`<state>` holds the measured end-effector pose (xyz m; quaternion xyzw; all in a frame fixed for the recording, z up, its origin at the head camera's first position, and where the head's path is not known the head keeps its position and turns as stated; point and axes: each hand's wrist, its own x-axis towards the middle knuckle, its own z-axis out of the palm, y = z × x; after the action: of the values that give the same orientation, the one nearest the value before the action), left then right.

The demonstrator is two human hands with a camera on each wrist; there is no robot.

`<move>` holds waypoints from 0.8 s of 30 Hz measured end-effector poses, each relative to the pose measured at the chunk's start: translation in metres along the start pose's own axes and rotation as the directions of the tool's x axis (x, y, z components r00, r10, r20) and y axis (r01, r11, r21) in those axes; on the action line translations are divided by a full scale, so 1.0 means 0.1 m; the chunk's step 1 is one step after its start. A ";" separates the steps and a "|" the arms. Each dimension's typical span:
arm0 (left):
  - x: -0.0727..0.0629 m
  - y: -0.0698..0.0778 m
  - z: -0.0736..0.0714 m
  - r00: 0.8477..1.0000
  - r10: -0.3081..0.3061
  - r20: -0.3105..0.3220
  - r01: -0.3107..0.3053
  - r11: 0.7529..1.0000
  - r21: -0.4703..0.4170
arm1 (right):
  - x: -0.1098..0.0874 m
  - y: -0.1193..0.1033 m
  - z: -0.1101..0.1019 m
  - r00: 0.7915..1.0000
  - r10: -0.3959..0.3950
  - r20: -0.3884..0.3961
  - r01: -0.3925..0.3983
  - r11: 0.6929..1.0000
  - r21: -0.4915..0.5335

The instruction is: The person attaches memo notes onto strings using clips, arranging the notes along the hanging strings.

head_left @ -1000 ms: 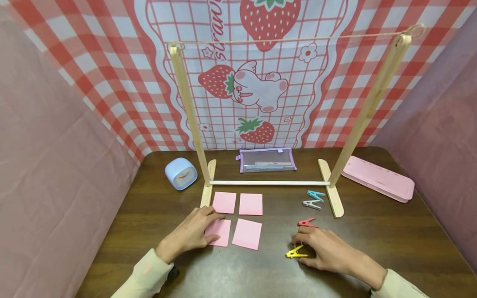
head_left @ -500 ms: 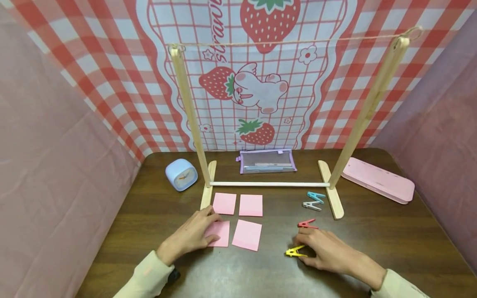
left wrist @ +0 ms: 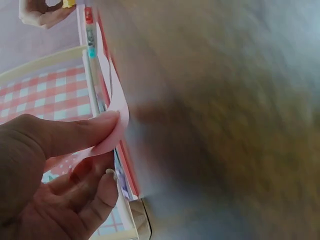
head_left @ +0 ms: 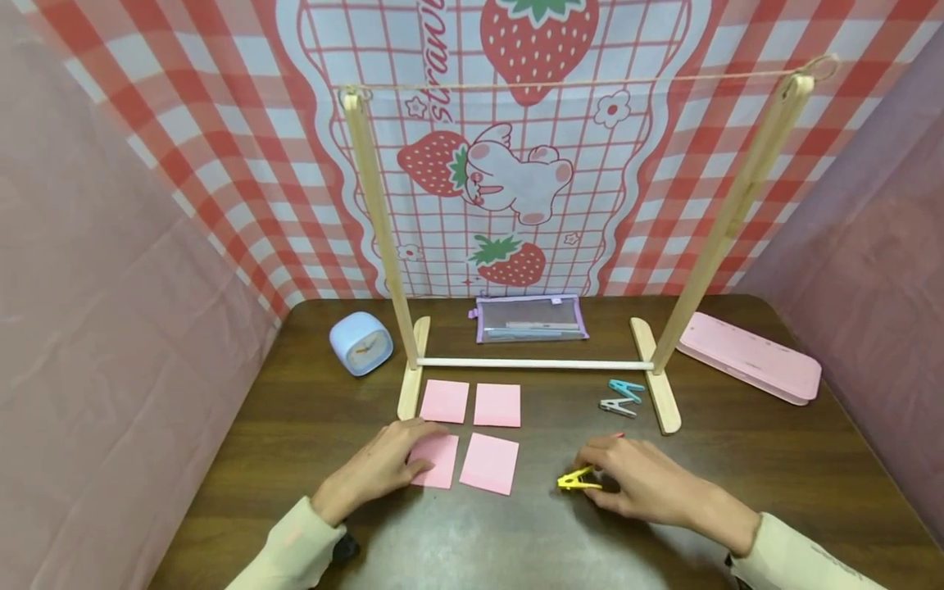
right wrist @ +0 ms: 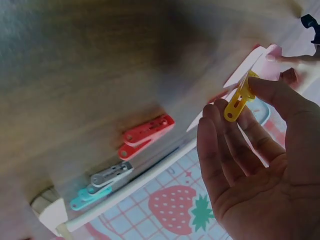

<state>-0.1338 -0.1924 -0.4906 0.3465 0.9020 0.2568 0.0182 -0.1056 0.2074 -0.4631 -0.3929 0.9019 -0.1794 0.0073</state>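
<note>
My left hand [head_left: 374, 471] pinches a pink sticky note [head_left: 441, 460] at the near left of a group of several notes. In the left wrist view that note [left wrist: 120, 102] bends under the thumb. Beside it lies another pink note [head_left: 490, 464], and two more pink notes [head_left: 445, 401] sit behind. With thumb and fingers my right hand [head_left: 649, 483] holds a yellow clothespin [head_left: 569, 480], just above the table. A red clothespin [right wrist: 147, 135] lies close by, mostly hidden behind that hand in the head view. Farther back are a grey clothespin [head_left: 618, 407] and a blue one [head_left: 625, 388].
A wooden frame [head_left: 383, 229] with a twine line [head_left: 575, 83] across its top stands behind the notes. Its white crossbar [head_left: 534, 364] runs low. Around it are a blue clock [head_left: 360, 344], a mesh pencil pouch [head_left: 529, 318] and a pink case [head_left: 748, 358].
My right hand has taken hold of the yellow clothespin and moved it slightly up and left, away from the table. The left hand has barely moved at the note.
</note>
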 end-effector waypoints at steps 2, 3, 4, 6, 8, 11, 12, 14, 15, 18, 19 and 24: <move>0.00 0.00 0.00 1.000 0.012 -0.029 -0.013 1.000 -0.020 | 0.02 -0.01 -0.01 1.000 -0.009 -0.002 0.009 1.000 -0.006; 0.01 0.00 0.00 0.999 0.012 -0.047 -0.014 0.999 -0.041 | 0.04 -0.01 -0.01 1.000 -0.013 0.001 0.013 1.000 -0.006; 0.01 0.01 0.00 0.998 0.006 -0.067 -0.011 0.998 -0.069 | 0.05 -0.01 -0.01 1.000 -0.017 0.006 0.017 1.000 -0.008; 0.02 0.01 -0.01 0.993 -0.008 -0.117 -0.007 0.992 -0.128 | 0.07 -0.02 -0.01 1.000 -0.027 0.016 0.027 0.999 -0.018; 0.05 0.02 -0.02 0.985 -0.034 -0.167 -0.001 0.979 -0.204 | 0.09 -0.03 -0.02 0.999 -0.038 0.025 0.038 0.999 -0.029; 0.09 0.04 -0.05 0.969 -0.071 -0.237 -0.003 0.955 -0.298 | 0.13 -0.03 -0.03 0.998 -0.051 0.032 0.052 0.998 -0.034; 0.11 0.05 -0.06 0.963 -0.085 -0.254 -0.001 0.947 -0.320 | 0.15 -0.04 -0.04 0.998 -0.052 0.034 0.054 0.998 -0.032; 0.13 0.07 -0.08 0.953 -0.114 -0.282 0.009 0.938 -0.347 | 0.17 -0.04 -0.06 0.998 -0.057 0.040 0.058 0.998 -0.029; 0.14 0.08 -0.09 0.947 -0.126 -0.295 0.013 0.934 -0.357 | 0.19 -0.04 -0.07 0.997 -0.062 0.044 0.063 0.998 -0.031; 0.16 0.09 -0.10 0.936 -0.161 -0.312 0.034 0.926 -0.376 | 0.22 -0.06 -0.09 0.995 -0.080 0.059 0.082 0.996 -0.032; 0.16 0.09 -0.10 0.933 -0.172 -0.315 0.040 0.922 -0.384 | 0.24 -0.06 -0.09 0.994 -0.088 0.059 0.090 0.996 -0.028; 0.19 0.10 -0.09 0.923 -0.207 -0.324 0.044 0.894 -0.446 | 0.35 -0.09 -0.17 0.993 -0.119 0.026 0.119 0.993 0.008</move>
<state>-0.1446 -0.1782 -0.4751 0.2203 0.8313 0.5072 -0.0560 -0.1261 0.1818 -0.4396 -0.4482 0.8762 -0.1772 0.0099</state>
